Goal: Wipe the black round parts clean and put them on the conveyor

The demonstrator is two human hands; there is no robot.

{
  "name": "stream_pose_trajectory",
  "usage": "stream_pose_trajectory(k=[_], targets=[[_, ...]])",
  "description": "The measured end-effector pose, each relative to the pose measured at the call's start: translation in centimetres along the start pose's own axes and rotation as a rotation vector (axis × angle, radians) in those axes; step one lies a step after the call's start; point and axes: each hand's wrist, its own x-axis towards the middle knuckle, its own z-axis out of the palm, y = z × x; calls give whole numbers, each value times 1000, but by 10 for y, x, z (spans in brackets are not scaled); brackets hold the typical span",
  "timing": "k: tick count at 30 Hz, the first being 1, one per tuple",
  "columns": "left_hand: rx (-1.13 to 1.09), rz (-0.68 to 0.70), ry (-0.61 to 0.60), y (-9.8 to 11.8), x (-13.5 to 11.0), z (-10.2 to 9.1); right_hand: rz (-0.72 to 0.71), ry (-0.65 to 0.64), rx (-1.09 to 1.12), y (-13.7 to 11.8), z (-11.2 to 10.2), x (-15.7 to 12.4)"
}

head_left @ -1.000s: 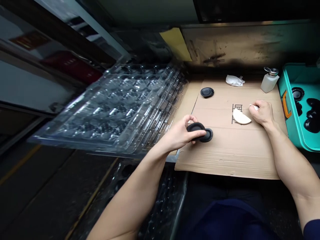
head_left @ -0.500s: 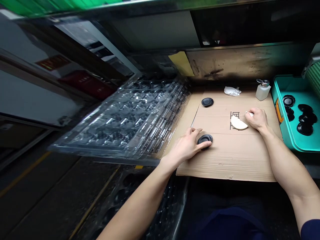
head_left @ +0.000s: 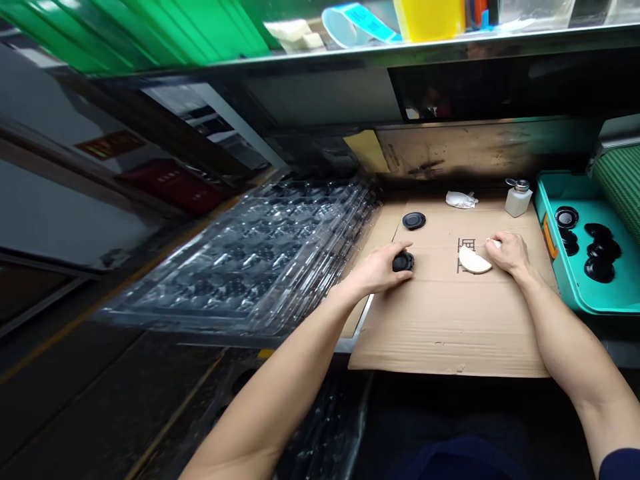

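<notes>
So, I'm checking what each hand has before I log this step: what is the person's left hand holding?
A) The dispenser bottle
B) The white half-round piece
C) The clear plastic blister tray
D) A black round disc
D. The left hand has its fingers closed around a black round disc, which shows at the fingertips.

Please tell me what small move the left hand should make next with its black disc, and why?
Probably carry the disc to the white pad, since the left hand already holds it and the right hand rests at that pad.
</notes>
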Motion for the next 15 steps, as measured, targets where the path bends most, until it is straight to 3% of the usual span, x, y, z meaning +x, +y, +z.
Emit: stream_pose_trajectory(k=[4, 9, 12, 15], targets=[[2, 65, -127, -6, 3, 4, 5, -34, -14, 1, 4, 1], [161, 3, -143, 6, 2, -2, 55, -115, -71, -9, 0, -6], [242, 114, -42, 46, 31, -13, 59, -177, -50, -16, -3, -8], [151, 369, 45, 128, 75, -24, 85, -203, -32, -19, -5, -8]])
